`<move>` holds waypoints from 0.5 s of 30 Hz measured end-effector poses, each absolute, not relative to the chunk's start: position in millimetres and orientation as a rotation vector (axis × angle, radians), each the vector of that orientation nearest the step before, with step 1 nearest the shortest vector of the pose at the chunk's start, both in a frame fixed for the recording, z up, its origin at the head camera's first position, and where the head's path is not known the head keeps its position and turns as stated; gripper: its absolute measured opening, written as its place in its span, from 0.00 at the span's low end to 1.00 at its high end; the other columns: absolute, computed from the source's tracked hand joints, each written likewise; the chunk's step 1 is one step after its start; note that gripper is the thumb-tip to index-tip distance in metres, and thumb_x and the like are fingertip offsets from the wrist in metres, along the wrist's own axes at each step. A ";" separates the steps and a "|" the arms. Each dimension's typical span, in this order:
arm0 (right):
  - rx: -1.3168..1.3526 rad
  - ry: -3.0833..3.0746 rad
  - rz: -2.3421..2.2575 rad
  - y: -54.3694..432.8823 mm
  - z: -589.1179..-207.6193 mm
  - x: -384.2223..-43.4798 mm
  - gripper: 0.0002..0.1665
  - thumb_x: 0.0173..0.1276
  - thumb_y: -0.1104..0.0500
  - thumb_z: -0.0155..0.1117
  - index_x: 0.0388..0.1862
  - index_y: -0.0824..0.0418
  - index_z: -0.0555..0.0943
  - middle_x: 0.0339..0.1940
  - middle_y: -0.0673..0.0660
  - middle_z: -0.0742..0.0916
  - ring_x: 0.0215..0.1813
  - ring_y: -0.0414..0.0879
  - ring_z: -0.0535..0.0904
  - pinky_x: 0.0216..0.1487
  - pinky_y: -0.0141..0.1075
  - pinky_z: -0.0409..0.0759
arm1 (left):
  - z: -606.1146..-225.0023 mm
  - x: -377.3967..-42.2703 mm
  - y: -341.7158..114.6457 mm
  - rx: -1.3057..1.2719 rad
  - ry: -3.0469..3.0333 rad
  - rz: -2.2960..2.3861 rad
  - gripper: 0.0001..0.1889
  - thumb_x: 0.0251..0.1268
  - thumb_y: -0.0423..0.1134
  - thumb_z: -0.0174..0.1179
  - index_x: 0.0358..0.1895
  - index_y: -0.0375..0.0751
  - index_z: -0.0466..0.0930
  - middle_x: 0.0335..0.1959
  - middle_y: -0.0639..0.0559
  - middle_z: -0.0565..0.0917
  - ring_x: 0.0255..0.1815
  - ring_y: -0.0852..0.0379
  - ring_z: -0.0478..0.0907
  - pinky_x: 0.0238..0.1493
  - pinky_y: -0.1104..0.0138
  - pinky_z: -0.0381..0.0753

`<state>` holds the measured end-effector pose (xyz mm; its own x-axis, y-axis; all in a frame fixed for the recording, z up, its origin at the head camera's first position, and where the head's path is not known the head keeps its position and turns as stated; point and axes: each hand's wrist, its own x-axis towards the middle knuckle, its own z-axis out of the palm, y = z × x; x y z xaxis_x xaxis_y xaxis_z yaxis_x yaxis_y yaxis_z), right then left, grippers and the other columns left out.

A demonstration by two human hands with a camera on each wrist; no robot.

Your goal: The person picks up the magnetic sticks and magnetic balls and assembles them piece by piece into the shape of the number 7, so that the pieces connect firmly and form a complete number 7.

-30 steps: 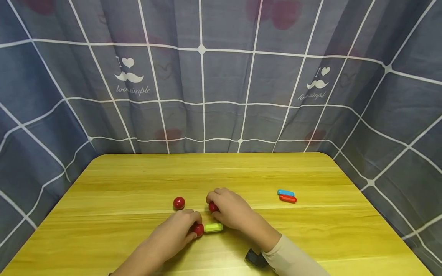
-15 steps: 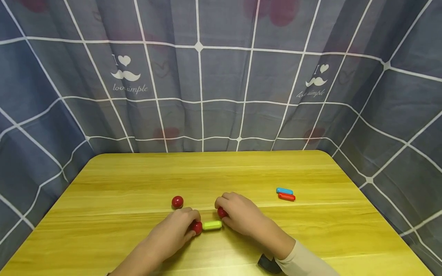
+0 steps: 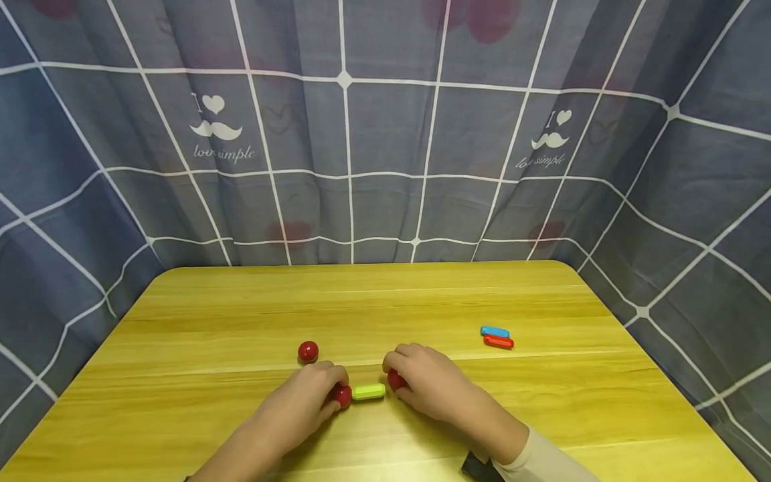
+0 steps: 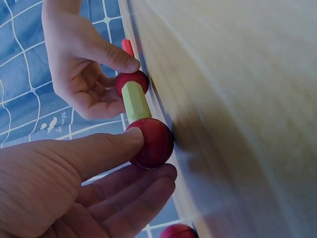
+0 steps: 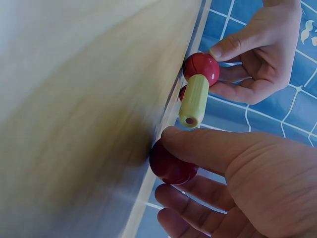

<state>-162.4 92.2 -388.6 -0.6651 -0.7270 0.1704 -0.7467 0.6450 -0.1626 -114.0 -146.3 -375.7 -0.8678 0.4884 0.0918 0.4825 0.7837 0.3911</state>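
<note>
My left hand (image 3: 304,395) pinches a red ball (image 4: 154,144) between thumb and fingers, low at the tabletop. A yellow-green stick (image 3: 369,391) meets that ball and points right; in the right wrist view its near end shows a small hole. Another red ball (image 5: 171,163) is gripped by my right hand (image 3: 430,381), just right of the stick's free end. A gap separates this ball from the stick in the right wrist view. Behind my left hand a third red ball (image 3: 308,352) sits on the table, held by neither hand.
A blue stick (image 3: 495,332) and a red stick (image 3: 498,342) lie side by side on the right of the wooden table (image 3: 211,314). A black object (image 3: 478,467) shows by my right sleeve. A checked curtain (image 3: 385,134) surrounds the table's back and sides.
My right hand has moved rightward and nearer with its red ball, from behind the stick to beyond its right end. My left hand keeps its hold on the other ball.
</note>
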 end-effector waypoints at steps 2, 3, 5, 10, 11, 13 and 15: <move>1.245 -2.770 0.336 92.8 -388.4 -160.9 0.17 0.56 0.58 0.77 0.42 0.52 0.80 0.37 0.45 0.80 0.38 0.40 0.75 0.38 0.32 0.77 | -376.2 -114.1 -146.8 0.803 2.957 0.638 0.11 0.54 0.32 0.72 0.32 0.48 0.78 0.27 0.62 0.74 0.29 0.66 0.69 0.30 0.70 0.75; 1.246 -2.773 0.335 93.0 -388.3 -160.0 0.17 0.56 0.58 0.77 0.42 0.52 0.80 0.37 0.44 0.80 0.38 0.39 0.75 0.39 0.32 0.77 | -376.4 -114.2 -147.1 0.802 2.960 0.637 0.11 0.54 0.32 0.72 0.32 0.48 0.78 0.27 0.62 0.74 0.29 0.66 0.69 0.31 0.70 0.75; 1.253 -2.775 0.336 93.3 -388.1 -158.5 0.17 0.56 0.58 0.77 0.42 0.52 0.80 0.37 0.44 0.80 0.38 0.39 0.75 0.40 0.32 0.77 | -376.7 -114.4 -147.5 0.800 2.963 0.636 0.11 0.54 0.32 0.72 0.32 0.48 0.77 0.27 0.62 0.74 0.29 0.66 0.69 0.31 0.71 0.75; 1.280 -2.767 0.345 94.4 -388.8 -156.2 0.15 0.58 0.58 0.75 0.41 0.51 0.80 0.34 0.43 0.78 0.36 0.37 0.74 0.39 0.31 0.77 | -376.4 -114.3 -146.3 0.808 2.974 0.639 0.11 0.55 0.32 0.72 0.32 0.48 0.78 0.28 0.62 0.74 0.29 0.67 0.69 0.31 0.71 0.76; 1.283 -2.765 0.348 94.6 -389.1 -156.0 0.14 0.58 0.58 0.75 0.41 0.51 0.80 0.34 0.42 0.78 0.35 0.36 0.74 0.38 0.31 0.77 | -376.4 -114.4 -146.0 0.812 2.977 0.639 0.11 0.55 0.32 0.71 0.32 0.48 0.78 0.28 0.62 0.74 0.29 0.67 0.69 0.31 0.71 0.76; 1.285 -2.767 0.357 94.7 -389.7 -155.6 0.13 0.58 0.58 0.75 0.40 0.51 0.80 0.33 0.42 0.78 0.34 0.36 0.73 0.37 0.30 0.76 | -376.9 -114.9 -145.6 0.816 2.983 0.642 0.10 0.56 0.32 0.71 0.32 0.48 0.78 0.28 0.62 0.74 0.29 0.67 0.69 0.31 0.71 0.76; 1.288 -2.772 0.367 94.3 -390.2 -155.1 0.13 0.59 0.57 0.74 0.40 0.51 0.80 0.33 0.42 0.77 0.33 0.35 0.73 0.36 0.29 0.76 | -377.2 -115.3 -145.3 0.822 2.990 0.641 0.10 0.56 0.33 0.71 0.32 0.48 0.78 0.28 0.62 0.74 0.29 0.67 0.69 0.31 0.71 0.76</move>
